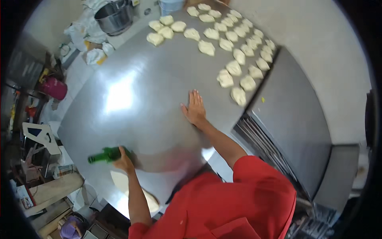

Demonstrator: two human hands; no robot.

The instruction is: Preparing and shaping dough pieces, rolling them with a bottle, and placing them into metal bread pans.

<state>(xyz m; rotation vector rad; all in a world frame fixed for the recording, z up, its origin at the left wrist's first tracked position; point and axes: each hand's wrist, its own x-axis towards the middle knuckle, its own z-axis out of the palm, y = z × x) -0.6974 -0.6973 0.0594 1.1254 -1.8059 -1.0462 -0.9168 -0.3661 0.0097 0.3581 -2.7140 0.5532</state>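
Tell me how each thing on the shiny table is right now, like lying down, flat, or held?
Green bottle: lying on its side, gripped by the left hand.
Right hand: open, flat on the steel table.
Dough pieces: folded, set in rows, untouched.
Flat dough: spread thin at the table's near edge.
Metal bowl: upright on the floor.

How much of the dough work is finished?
Done: many shaped dough pieces sit in rows on the far side of the steel table. In hand: the left hand grips a green bottle beside a flat dough; the right hand lies flat. Left: that flat dough looks unshaped.
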